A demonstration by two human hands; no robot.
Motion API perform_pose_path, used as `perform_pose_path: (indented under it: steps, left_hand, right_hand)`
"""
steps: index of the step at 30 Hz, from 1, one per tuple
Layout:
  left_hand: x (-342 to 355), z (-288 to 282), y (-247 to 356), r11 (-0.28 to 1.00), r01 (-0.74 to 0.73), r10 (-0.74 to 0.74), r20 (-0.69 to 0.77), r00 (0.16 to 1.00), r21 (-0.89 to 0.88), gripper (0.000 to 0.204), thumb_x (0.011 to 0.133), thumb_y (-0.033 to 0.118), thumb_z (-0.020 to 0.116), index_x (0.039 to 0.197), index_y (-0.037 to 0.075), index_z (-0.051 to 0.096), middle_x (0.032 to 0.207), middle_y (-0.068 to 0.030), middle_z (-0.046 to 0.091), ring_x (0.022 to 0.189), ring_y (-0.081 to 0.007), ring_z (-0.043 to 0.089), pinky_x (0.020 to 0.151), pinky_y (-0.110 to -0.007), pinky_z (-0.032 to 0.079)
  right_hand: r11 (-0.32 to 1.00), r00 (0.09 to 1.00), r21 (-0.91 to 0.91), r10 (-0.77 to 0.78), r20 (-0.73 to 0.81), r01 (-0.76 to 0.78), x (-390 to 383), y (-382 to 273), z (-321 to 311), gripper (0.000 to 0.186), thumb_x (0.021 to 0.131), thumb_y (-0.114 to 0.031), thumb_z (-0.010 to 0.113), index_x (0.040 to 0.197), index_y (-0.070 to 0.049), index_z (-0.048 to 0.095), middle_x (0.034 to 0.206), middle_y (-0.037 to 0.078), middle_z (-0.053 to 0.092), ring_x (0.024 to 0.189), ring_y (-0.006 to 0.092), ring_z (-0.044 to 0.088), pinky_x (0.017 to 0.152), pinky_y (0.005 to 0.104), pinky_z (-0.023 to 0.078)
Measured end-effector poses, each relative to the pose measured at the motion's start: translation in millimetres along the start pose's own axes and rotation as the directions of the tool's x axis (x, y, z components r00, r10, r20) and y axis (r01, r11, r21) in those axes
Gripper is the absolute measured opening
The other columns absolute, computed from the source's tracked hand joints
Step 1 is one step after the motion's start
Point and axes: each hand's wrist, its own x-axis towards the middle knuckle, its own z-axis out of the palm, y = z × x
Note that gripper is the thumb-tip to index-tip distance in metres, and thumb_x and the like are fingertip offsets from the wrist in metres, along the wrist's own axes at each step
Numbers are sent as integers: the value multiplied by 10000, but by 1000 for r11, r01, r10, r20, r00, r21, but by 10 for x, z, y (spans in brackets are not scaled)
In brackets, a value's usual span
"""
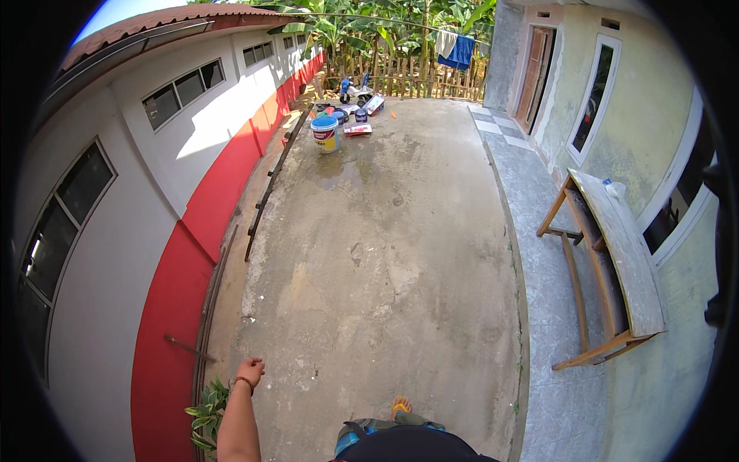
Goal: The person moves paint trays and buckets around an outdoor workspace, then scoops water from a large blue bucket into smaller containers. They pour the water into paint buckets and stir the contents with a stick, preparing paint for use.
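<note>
My left hand (250, 371) hangs over the concrete yard (369, 292) at the lower left, fingers loosely bent and nothing visible in them, with a beaded band at the wrist. A leafy plant (206, 416) grows beside that arm. My sandalled foot (401, 406) shows at the bottom. My right hand is out of view. At the far end stand a yellow-and-white bucket (325, 140) with a blue rim, a small dark blue can (361, 115), red-and-white flat packages (357, 130) and other small items too distant to make out.
A red-and-white wall (173, 292) with windows and long dark bars (265, 196) line the left. A wooden table (623, 254) stands on the tiled strip (554, 308) at the right. A blue-and-white scooter (354, 92), hanging cloths (456, 51) and a bamboo fence (408, 81) are at the back.
</note>
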Motion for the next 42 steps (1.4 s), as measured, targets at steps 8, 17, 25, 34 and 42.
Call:
perform_pose_path:
  steps: [8, 17, 25, 34, 42]
  left_hand:
    - [945, 483, -119, 647, 761, -762, 102, 640, 53, 314, 966, 176, 526, 1234, 22, 576, 1151, -138, 660, 908, -271, 682, 755, -437, 549]
    - [4731, 550, 3245, 946, 319, -324, -231, 917, -63, 219, 852, 153, 557, 963, 4, 674, 761, -119, 684, 627, -211, 662, 591, -347, 522]
    - [7192, 1433, 6966, 951, -301, 281, -217, 935, -64, 282, 872, 164, 597, 1100, 3, 635, 884, -85, 684, 766, -173, 667, 713, -310, 518]
    - [7444, 2498, 6887, 751, 649, -655, -13, 755, -124, 279, 900, 186, 611, 1129, 28, 632, 965, -120, 700, 791, -251, 701, 610, -400, 546]
    - [9562, 2560, 8403, 658, 668, -735, -105, 670, -347, 292, 926, 144, 486, 1154, 14, 614, 997, -146, 697, 812, -250, 703, 614, -408, 540]
  right_hand:
    - [979, 987, -134, -149, 60, 156, 766, -3415, 299, 157, 774, -163, 643, 736, -11, 638, 627, 145, 611, 526, 275, 602, 470, 418, 474]
    - [976, 999, -211, -36, 40, 44, 1519, -5828, 59, 137, 761, -172, 655, 758, -36, 662, 647, 138, 639, 578, 278, 640, 508, 409, 498]
    - [965, 998, -256, -56, -3, 54, 2811, -8976, 209, 173, 762, -238, 651, 853, -103, 708, 725, 126, 687, 694, 280, 686, 639, 400, 531]
    - [866, 972, -446, -228, 55, 228, 3894, -12664, 172, 226, 786, -287, 626, 918, -133, 725, 771, 128, 703, 749, 284, 698, 730, 411, 532]
    - [181, 755, -855, -580, 306, 486, 4559, -15221, 273, 268, 828, -311, 582, 934, -111, 725, 776, 140, 707, 732, 286, 701, 731, 423, 539]
